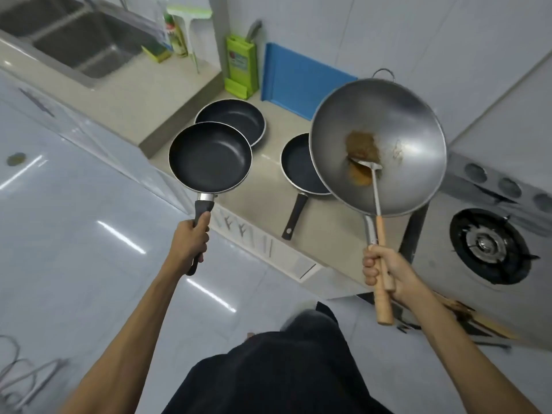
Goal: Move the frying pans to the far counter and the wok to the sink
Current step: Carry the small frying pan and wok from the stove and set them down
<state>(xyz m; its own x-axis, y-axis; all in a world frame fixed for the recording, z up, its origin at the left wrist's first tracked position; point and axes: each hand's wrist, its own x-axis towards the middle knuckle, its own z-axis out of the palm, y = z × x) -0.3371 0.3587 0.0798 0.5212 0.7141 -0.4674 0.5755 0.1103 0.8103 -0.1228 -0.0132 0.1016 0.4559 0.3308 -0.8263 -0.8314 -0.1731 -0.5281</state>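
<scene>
I see the left hand (189,242) clamped on the handle of a black frying pan (210,157), held over the counter edge. The right hand (385,274) grips the wok (388,135) handle plus a wooden-handled spatula (378,216). Two more pans (236,118) (298,168) sit on the beige counter (263,198). Sink (89,46) far left, gas burner (490,245) right, glossy tiled floor (74,234).

Upper centre: green knife block (241,65) against the white tiled wall, blue cutting board (301,85) leaning just right of it. Upper left of centre: dish soap bottle (176,37), green-headed squeegee (189,16). Right edge: gas burner (490,245), steel stove top. Glossy pale floor tiles (59,234), left half.
</scene>
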